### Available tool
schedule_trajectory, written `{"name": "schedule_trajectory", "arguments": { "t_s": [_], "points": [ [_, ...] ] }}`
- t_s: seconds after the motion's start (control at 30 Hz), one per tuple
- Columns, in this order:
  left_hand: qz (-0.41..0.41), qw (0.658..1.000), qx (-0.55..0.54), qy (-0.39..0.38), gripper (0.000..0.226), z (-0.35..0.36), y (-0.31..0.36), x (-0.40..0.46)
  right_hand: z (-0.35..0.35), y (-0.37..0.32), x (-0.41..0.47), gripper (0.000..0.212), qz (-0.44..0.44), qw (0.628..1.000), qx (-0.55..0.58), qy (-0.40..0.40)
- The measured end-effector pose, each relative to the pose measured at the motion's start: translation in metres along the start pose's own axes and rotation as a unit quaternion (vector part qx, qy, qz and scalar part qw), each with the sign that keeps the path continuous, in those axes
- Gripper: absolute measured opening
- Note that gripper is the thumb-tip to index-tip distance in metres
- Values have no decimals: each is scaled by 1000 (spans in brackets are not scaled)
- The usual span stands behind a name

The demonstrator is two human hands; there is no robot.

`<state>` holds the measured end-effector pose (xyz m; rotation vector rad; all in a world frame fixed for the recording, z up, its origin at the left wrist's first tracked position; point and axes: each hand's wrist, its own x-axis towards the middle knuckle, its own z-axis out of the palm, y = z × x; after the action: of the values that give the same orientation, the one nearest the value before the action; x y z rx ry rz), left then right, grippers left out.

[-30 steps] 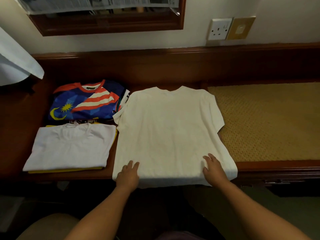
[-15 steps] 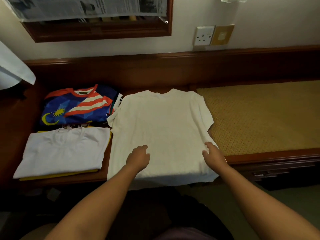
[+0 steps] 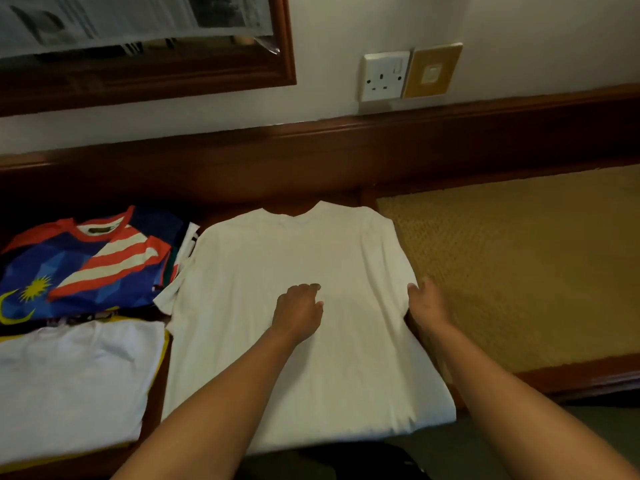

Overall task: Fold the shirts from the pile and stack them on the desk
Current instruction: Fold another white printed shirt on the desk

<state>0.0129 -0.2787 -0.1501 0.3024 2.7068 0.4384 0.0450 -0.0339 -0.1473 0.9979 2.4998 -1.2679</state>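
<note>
The left hand (image 3: 298, 311) rested, fingers loosely curled, mid-frame on the white shirt (image 3: 294, 327) (spread flat); the right hand (image 3: 425, 306) seemingly gripped its right edge.

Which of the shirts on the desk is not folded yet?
The cream shirt spread flat in the middle, under both hands. The blue flag-print jersey and the white shirt to its left already lie folded.

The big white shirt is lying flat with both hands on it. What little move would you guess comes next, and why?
Probably the right hand lifts the edge by the sleeve and folds it inward over the middle. The cream-white T-shirt lies spread flat and unfolded on the dark wooden desk. The left hand rests at its centre, as if to mark the fold line, while the right hand sits at the shirt's right edge.
</note>
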Motion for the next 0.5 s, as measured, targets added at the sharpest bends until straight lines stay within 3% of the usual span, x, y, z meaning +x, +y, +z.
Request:
{"name": "schedule_trajectory", "arguments": {
  "t_s": [0.13, 0.3, 0.5],
  "points": [
    [14, 998, 69, 1, 51, 13, 15, 71, 20, -7, 55, 57, 12, 1000, -16, 4],
    [18, 998, 64, -14, 58, 34, 25, 144, 36, -10, 91, 22, -32, 998, -57, 26],
    [31, 988, 108, 104, 59, 62, 22, 176, 20, -29, 107, 15, -58, 996, 67, 14]
  ]
}}
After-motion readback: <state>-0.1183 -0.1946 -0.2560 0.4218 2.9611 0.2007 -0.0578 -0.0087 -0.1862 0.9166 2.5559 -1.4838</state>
